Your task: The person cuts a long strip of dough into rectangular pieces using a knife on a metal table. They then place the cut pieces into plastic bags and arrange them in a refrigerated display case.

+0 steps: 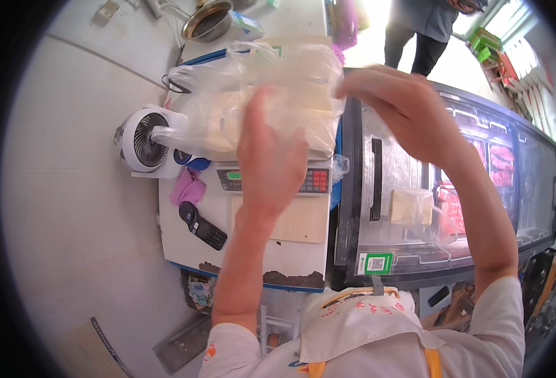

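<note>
A translucent plastic bag point(325, 123) holding pale yellowish blocks rests on a digital price scale point(316, 181). My left hand point(271, 156) is over the front of the bag, blurred, with thumb and fingers apart and nothing visible between them. At the bag's right edge is my right hand point(396, 108), palm down, its fingers close together. Blur hides whether those fingertips pinch the plastic. One smaller pale block point(410, 207), partly in clear plastic, lies on the glass top of the display case to the right.
A black handheld keypad device point(202, 226) and a pink cloth point(188, 187) lie left of a wooden board point(282, 219). A white fan point(148, 139) stands by the wall. The display case point(368, 245) contains red meat point(450, 208). Beyond it stands a person point(420, 28). A metal bowl point(209, 23) sits behind.
</note>
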### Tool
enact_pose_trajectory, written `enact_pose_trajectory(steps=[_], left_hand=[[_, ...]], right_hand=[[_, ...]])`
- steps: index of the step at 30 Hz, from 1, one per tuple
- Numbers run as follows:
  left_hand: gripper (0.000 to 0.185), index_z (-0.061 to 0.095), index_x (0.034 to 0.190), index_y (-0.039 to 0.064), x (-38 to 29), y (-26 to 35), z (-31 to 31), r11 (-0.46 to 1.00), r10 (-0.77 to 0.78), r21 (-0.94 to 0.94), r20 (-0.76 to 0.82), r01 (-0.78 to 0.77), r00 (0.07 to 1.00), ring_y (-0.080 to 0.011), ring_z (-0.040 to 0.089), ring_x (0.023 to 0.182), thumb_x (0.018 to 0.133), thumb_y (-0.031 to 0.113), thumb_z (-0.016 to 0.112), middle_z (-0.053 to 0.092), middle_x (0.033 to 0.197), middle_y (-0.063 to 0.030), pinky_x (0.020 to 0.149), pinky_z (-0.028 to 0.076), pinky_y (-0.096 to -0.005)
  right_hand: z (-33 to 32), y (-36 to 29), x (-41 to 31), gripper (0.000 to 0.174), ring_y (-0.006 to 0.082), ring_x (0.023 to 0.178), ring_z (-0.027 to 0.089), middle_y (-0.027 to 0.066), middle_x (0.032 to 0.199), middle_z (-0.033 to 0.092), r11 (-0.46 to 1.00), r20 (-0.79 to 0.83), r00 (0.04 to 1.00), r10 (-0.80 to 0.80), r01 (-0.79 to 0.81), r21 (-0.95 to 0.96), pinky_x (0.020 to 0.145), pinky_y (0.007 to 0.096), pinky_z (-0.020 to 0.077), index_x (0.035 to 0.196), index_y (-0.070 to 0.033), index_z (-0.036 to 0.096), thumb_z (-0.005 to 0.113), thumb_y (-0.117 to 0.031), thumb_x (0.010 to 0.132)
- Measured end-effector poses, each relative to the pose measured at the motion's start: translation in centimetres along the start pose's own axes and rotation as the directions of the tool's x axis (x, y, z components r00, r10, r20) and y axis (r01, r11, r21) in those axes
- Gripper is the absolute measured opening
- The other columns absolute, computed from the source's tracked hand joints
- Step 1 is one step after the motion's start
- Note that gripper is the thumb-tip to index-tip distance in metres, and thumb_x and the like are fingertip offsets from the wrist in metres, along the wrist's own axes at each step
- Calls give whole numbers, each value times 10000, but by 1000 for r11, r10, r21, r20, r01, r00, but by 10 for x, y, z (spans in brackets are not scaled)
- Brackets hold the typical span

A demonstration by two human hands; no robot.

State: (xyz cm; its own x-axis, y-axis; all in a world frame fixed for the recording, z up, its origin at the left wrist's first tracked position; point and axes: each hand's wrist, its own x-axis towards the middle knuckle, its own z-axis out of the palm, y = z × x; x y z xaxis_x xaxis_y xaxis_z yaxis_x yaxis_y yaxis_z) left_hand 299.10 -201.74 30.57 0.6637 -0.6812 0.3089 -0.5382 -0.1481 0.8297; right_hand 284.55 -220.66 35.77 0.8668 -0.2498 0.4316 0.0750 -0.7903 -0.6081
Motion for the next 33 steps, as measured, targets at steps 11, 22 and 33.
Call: enact_pose_trajectory(steps=[11, 22, 33], left_hand=[[284, 780, 1072, 44, -31, -36, -16, 947, 254, 195, 43, -257, 966, -125, 594, 651, 846, -100, 688, 705, 942, -70, 555, 453, -252], [272, 774, 1080, 22, -27, -41, -17, 969, 192, 149, 59, -199, 980, -96, 559, 655, 858, -110, 689, 690, 944, -57, 528, 407, -257], [284, 771, 1082, 18, -29, -43, -14, 969, 191, 152, 39, -195, 981, -93, 555, 657, 847, -116, 685, 691, 942, -56, 526, 400, -254]], right_hand=[[132, 120, 75, 257, 345, 1237, 641, 119, 1197, 663, 939, 645, 759, -92, 282, -198, 1021, 441, 553, 1103, -50, 762, 677, 47, 881], [139, 126, 84, 197, 341, 1303, 588, 109, 1192, 669, 966, 662, 739, -122, 241, -91, 1082, 436, 507, 1088, -40, 741, 719, -35, 893], [134, 123, 83, 87, 318, 1178, 612, 94, 1038, 687, 991, 639, 766, -69, 127, -44, 998, 436, 529, 971, -31, 690, 694, -6, 888]])
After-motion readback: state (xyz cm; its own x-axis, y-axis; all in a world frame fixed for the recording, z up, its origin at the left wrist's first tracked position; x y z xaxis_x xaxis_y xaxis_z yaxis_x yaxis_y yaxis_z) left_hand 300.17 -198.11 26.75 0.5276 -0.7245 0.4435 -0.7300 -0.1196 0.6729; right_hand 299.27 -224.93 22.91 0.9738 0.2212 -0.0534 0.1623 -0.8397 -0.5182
